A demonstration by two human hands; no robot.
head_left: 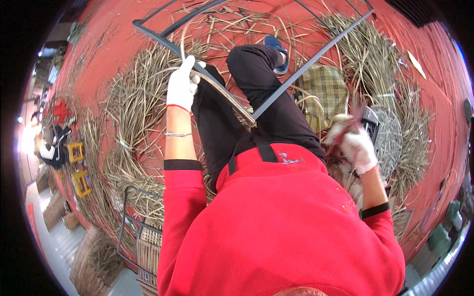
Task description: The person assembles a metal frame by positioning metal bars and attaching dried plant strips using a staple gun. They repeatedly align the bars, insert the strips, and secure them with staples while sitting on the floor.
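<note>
Head view: our white-gloved left hand (182,85) grips a pale cane strip (183,40) at the dark-grey metal frame (296,80), corner over our black-trousered lap (286,121); white-gloved right hand (356,148): too blurry to tell. Slack grip, strip could slip.

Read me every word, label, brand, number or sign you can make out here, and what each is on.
No readable text anywhere in view.
Small blue motif on the bright red long-sleeved sweater: no letters can be made out.
Slim grey metal frame at the white-gloved left hand: no lettering visible.
Dark-red item at the white-gloved right hand: too blurred to tell.
Far left background: too small and blurred to read.
</note>
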